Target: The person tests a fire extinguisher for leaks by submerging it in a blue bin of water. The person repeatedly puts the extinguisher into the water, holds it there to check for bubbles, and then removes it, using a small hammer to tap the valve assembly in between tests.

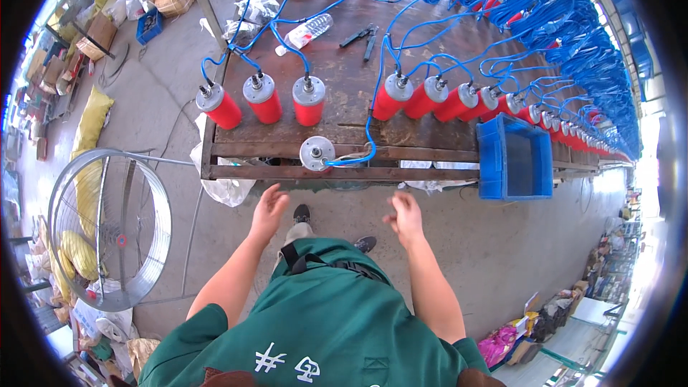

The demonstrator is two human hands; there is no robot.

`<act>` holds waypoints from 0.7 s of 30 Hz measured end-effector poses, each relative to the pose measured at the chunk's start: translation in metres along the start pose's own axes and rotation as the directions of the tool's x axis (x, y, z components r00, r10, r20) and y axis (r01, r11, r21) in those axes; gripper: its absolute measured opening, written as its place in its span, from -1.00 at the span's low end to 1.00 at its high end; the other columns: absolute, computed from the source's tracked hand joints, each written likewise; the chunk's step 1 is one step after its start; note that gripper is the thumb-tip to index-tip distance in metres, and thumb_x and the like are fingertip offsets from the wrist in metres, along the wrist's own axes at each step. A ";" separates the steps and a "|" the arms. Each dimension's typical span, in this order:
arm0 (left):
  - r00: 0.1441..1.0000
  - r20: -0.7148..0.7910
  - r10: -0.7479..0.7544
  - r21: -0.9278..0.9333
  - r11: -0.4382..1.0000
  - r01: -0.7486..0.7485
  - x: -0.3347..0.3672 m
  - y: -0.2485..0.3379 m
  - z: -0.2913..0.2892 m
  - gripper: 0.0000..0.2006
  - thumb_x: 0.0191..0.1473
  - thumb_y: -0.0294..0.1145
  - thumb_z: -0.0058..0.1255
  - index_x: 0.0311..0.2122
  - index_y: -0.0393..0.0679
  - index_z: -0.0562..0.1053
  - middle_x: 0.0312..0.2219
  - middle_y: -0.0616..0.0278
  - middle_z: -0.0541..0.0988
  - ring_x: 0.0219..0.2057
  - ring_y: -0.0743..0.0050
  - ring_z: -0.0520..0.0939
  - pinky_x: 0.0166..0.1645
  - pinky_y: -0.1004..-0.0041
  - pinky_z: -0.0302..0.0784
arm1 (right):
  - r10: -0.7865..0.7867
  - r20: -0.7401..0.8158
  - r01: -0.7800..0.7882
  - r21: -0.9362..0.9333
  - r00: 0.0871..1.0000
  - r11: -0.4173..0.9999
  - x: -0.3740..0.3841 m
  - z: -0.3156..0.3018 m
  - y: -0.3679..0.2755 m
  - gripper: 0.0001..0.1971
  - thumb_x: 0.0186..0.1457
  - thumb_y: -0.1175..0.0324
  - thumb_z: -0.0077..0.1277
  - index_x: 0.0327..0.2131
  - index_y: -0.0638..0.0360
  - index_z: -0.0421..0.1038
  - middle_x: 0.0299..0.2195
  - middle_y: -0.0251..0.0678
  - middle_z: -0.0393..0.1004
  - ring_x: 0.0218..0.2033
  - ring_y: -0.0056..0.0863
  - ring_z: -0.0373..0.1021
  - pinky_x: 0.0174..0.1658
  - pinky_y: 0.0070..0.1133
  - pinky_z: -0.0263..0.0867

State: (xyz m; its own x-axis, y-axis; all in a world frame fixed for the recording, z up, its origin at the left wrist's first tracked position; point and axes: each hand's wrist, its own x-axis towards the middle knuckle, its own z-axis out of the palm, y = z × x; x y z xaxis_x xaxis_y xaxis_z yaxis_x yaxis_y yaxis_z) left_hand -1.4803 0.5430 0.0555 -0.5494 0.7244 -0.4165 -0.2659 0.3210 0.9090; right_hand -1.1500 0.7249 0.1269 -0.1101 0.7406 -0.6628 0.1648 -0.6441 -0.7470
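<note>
My left hand [270, 209] hangs just off the table's near edge, its fingers loosely bent and apart, with nothing in it. To the right, my right hand [405, 216] is also raised in the air, fingers half curled and apart, holding nothing. Beyond and between them, a round metal-topped cylinder [312, 149] sits at the slatted front edge of the table; its body is mostly hidden, and a blue cable [372, 129] with thin wire ends lies against its top. Three red cylinders with silver caps and blue cables stand behind it, the closest being the red cylinder [309, 104].
A long row of red cylinders [423, 99] runs right along the wooden table [337, 64], with coiled blue cables [516, 0] behind. A blue bin [493, 165] sits at the front edge. A plastic bottle [307, 32] and black tool [369, 46] lie farther back. A large fan [161, 229] stands left.
</note>
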 end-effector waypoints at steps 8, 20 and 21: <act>0.982 -0.105 -0.156 0.566 0.803 0.188 -0.017 -0.081 -0.051 -0.58 0.23 -0.25 0.15 0.12 -0.26 0.54 -0.14 0.05 0.72 -0.08 0.26 0.71 0.02 0.31 0.60 | 0.506 -0.454 -0.568 -0.001 0.734 0.823 -0.115 -0.245 0.291 -0.87 0.23 0.46 -0.06 -0.22 0.27 0.46 -0.44 -0.13 0.52 -0.53 -0.23 0.55 -0.64 -0.38 0.31; 0.939 0.310 0.148 0.499 0.815 -0.293 -0.039 0.061 0.184 -0.62 0.24 -0.35 0.21 0.11 -0.30 0.53 -0.11 0.05 0.70 -0.07 0.28 0.72 0.11 0.33 0.62 | 0.544 -0.270 -0.516 0.174 0.794 0.839 -0.153 -0.303 0.327 -0.76 0.38 0.42 -0.12 0.07 0.16 0.33 -0.19 -0.16 0.52 -0.38 -0.32 0.58 -0.56 -0.51 0.22; 0.925 0.287 0.248 0.402 0.846 -0.351 -0.032 0.073 0.208 -0.59 0.24 -0.39 0.23 0.14 -0.32 0.50 -0.07 0.06 0.68 -0.04 0.30 0.70 0.12 0.33 0.62 | 0.545 -0.258 -0.516 0.177 0.798 0.838 -0.147 -0.307 0.326 -0.76 0.38 0.42 -0.12 0.07 0.16 0.33 -0.19 -0.16 0.52 -0.38 -0.32 0.58 -0.56 -0.51 0.22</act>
State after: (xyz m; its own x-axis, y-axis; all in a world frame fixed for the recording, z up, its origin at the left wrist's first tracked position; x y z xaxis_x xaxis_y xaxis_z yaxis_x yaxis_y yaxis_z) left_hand -1.3167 0.6701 0.1386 -0.3470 0.9249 -0.1554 0.2866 0.2624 0.9214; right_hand -0.7795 0.4651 -0.0036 0.2548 0.2892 -0.9227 0.0216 -0.9557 -0.2936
